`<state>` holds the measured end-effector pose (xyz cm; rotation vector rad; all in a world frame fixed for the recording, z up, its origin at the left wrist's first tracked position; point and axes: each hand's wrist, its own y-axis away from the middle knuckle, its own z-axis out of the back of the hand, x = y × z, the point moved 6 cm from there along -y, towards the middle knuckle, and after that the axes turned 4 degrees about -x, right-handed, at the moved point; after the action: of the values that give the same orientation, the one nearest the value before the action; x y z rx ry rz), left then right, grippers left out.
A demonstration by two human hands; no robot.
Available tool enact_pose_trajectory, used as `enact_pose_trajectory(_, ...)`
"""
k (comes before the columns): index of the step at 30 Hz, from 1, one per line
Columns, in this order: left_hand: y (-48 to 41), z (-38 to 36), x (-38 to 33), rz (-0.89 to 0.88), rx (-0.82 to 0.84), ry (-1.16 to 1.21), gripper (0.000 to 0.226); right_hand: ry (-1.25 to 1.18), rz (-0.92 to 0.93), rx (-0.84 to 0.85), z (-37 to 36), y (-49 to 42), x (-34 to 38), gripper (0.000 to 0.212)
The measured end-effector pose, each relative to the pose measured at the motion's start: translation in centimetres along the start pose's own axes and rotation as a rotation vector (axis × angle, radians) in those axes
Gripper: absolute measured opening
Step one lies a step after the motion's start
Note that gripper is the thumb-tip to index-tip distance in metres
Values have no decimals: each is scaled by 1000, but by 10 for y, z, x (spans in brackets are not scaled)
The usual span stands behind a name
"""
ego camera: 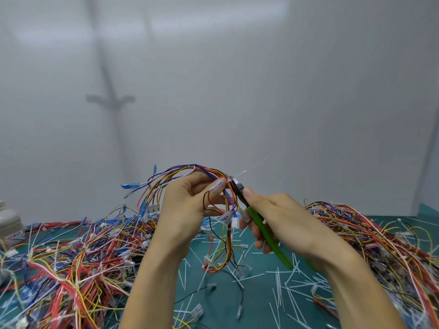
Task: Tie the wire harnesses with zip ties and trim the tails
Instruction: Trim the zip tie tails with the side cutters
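While aloft, multicoloured wire harness (187, 171), pale tail (242, 173).

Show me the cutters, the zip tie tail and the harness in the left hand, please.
cutters (263, 230): head view, on the green handle.
zip tie tail (242, 173): head view, on the strip above the blades.
harness (185, 170): head view, on the top arch of wires.

Both forearms are raised; the left hand (187, 210) is curled round a wire harness (177, 174), the right hand (285, 220) round cutters (260, 225).
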<state>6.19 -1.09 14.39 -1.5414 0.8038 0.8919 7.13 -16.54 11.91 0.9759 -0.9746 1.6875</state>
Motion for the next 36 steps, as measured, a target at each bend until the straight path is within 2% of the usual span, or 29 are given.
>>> enact_pose_trajectory(7, 1, 2, 2, 31, 26, -15, 8, -85, -33, 63, -2, 2, 0, 59)
enact_pose_trajectory(13, -1, 4, 2, 68, 14, -21, 13, 170, 51, -88, 9, 0, -1, 64)
enact_pose_trajectory(24, 0, -1, 2, 60, 14, 5, 8, 213, 89, -104, 10, 1, 1, 61)
enact_pose_trajectory(36, -1, -1, 5, 67, -23, -11, 4, 323, 110, -153, 10, 4, 10, 69)
